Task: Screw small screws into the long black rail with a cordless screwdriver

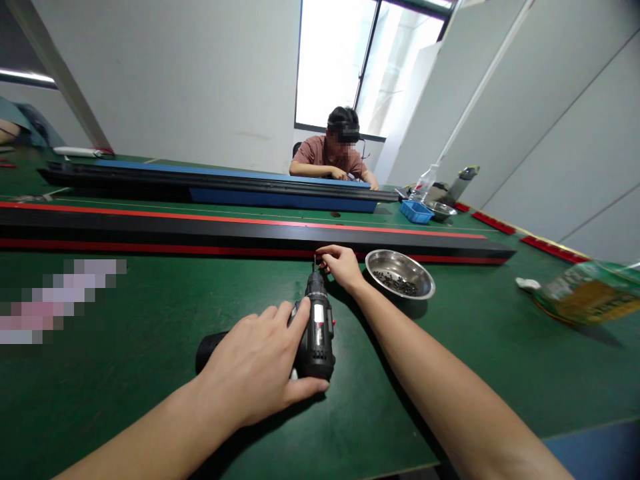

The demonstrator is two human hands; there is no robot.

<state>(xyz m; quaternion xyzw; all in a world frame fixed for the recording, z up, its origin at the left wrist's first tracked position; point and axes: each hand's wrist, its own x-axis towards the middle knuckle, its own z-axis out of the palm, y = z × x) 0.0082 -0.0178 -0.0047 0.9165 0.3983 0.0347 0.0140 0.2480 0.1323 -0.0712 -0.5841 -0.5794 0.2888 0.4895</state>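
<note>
My left hand [260,363] is wrapped round the grip of a black cordless screwdriver [317,327], which points away from me at the long black rail with red stripes [200,233]. My right hand [341,265] pinches something small at the driver's tip, right against the rail's near side; what it holds is too small to make out. A steel bowl [400,273] with several small dark screws sits just right of that hand.
A second long black and blue rail [215,183] lies further back. A person [333,153] sits at the far side. A blue tray [416,211], another steel bowl [440,210] and bottles stand far right. A plastic bottle [585,293] lies at right. Green table [125,373].
</note>
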